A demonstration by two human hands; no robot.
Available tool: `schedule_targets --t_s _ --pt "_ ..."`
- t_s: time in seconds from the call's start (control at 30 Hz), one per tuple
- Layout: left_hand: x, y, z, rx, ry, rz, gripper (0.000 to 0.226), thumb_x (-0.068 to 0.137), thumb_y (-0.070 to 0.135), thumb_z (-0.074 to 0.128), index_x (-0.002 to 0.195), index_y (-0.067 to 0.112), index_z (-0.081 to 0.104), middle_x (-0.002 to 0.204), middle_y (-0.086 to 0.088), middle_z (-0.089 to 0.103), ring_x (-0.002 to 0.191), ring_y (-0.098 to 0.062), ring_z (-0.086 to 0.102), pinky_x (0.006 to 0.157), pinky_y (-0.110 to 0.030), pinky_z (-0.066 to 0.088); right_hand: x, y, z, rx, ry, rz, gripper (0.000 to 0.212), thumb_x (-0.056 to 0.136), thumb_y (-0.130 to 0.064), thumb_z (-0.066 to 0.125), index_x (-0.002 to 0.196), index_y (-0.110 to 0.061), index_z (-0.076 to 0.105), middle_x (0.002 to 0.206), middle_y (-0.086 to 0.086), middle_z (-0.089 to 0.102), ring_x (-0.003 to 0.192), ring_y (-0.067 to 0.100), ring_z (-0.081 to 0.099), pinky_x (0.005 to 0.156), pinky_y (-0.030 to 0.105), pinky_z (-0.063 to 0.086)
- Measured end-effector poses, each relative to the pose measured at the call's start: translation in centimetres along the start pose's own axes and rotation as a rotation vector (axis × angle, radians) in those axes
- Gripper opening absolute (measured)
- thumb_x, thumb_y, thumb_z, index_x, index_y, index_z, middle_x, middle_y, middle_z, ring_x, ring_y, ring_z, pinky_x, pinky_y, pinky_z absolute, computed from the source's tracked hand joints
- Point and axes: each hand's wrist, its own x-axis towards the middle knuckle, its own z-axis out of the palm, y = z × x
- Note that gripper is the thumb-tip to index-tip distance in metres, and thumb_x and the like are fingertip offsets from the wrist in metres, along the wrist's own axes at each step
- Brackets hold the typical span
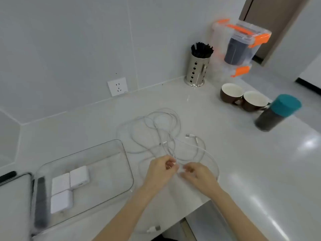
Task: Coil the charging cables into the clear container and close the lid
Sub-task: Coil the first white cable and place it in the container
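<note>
White charging cables (163, 133) lie in a loose tangle on the white counter, just beyond both hands. My left hand (161, 169) pinches a strand of the tangle at its near edge. My right hand (198, 174) grips the cable a few centimetres to the right. One USB plug (153, 229) lies near the counter's front edge under my left forearm, another connector (189, 136) at the tangle's right. The clear container (121, 150) stands open to the left, holding three white chargers (69, 185) and a dark stick-shaped object (40, 202). Its lid (13, 197) seems to lie at far left.
A steel holder of black sticks (197, 68) stands at the back wall, beside a clear box with orange clips (241, 46). Two brown mugs (243, 98) and a teal-capped dark bottle (276, 113) stand at right. A wall socket (117, 86) is behind.
</note>
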Motion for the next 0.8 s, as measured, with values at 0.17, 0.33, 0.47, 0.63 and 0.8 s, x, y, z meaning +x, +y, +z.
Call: schedule_targets --t_s 0.17,0.33,0.47,0.63,0.8 --pt "0.4 -0.2 0.7 0.008 -0.045 0.008 0.015 0.079 0.009 0.064 0.071 0.021 0.060 0.060 0.013 0.058 0.053 0.012 0.054 0.058 -0.004 0.042 0.1 -0.3 0.8 -0.128 -0.028 -0.044 0.021 0.091 -0.025 0.051 0.099 -0.014 0.068 0.096 0.001 0.072 0.090 0.018 0.064 0.076 0.030 0.046" --pt "0.6 0.6 0.2 -0.125 -0.065 -0.048 0.015 0.085 0.013 0.058 0.072 0.015 0.065 0.063 0.003 0.064 0.054 0.002 0.062 0.057 -0.015 0.049 0.7 -2.7 -1.7 0.153 0.251 -0.068 0.014 0.092 -0.016 0.053 0.087 -0.011 0.065 0.066 -0.012 0.059 0.058 0.004 0.054 0.060 0.020 0.044" --pt "1.0 2.8 -1.3 -0.295 -0.075 -0.040 0.017 0.090 0.017 0.053 0.083 0.015 0.068 0.078 -0.004 0.070 0.075 -0.010 0.068 0.075 -0.026 0.053 0.8 -7.3 -4.8 0.534 0.328 -0.087 0.014 0.090 -0.011 0.055 0.083 -0.016 0.066 0.064 -0.004 0.061 0.054 0.002 0.053 0.055 0.014 0.045" --pt "0.9 5.3 -4.3 -0.407 -0.065 0.048 0.026 0.076 0.043 0.055 0.082 0.023 0.071 0.091 0.004 0.074 0.094 -0.013 0.067 0.089 -0.032 0.048 0.7 -13.5 -7.0 0.836 0.265 -0.172 0.012 0.087 -0.007 0.059 0.083 -0.010 0.070 0.065 0.001 0.067 0.057 0.006 0.061 0.051 0.017 0.047" --pt "-0.4 7.8 -8.1 -0.535 0.064 0.154 0.020 0.091 0.013 0.052 0.084 -0.001 0.064 0.070 0.001 0.067 0.071 -0.008 0.065 0.080 -0.028 0.051 1.8 -18.2 -7.3 0.873 0.189 -0.270 0.010 0.081 -0.014 0.067 0.076 -0.020 0.073 0.060 -0.010 0.064 0.056 0.012 0.058 0.049 0.023 0.046"
